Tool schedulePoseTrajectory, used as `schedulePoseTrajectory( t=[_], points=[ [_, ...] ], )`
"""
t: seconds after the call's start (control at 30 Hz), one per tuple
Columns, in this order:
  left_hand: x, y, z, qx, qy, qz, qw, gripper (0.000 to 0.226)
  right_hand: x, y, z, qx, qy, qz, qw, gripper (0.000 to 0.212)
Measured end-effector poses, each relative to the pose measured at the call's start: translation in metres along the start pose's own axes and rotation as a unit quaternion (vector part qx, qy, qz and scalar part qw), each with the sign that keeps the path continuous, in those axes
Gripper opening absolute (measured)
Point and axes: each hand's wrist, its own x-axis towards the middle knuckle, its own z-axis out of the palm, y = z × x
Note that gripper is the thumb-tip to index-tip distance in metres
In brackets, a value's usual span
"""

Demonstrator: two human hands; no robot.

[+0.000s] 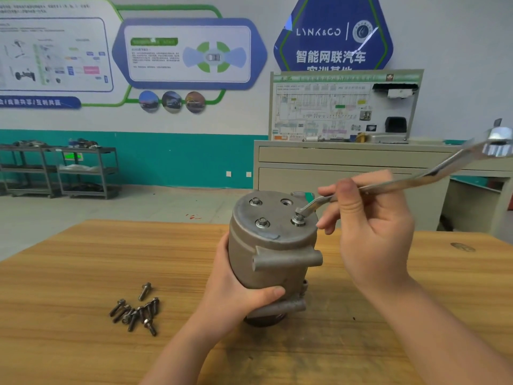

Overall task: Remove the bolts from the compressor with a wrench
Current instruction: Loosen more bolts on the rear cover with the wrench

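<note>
Compressor (273,257) stands upright mid-table (83,259), left hand (236,290) wrapped round its lower body, fingers curled tight — likely bracing it against the turning force. Right hand (369,226) pinches the wrench (388,186) shaft between thumb and curled fingers, its near end seated on the right bolt (298,219). Two more bolts (262,223) sit in the top face; one hole is empty. Removed bolts (136,311) piled near-left. Far wall sign (331,34) reads "LYNK&CO" — Chinese text below it.
</note>
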Motion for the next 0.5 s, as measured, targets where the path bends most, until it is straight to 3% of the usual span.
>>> schedulePoseTrajectory(
  t=[0.1, 0.27, 0.5],
  points=[
    [0.0, -0.001, 0.0, 0.0, 0.001, 0.0, 1.0, 0.115, -0.006, 0.005, 0.0, -0.062, -0.05, -0.089, 0.993, 0.027],
    [0.003, -0.004, -0.002, 0.01, -0.003, 0.007, 1.0, 0.113, -0.021, 0.008, 0.002, -0.178, -0.105, -0.266, 0.942, 0.019],
    [0.004, -0.009, -0.001, 0.01, 0.004, 0.014, 1.0, 0.11, -0.029, 0.007, 0.008, -0.211, -0.128, -0.307, 0.919, 0.01]
  ],
)
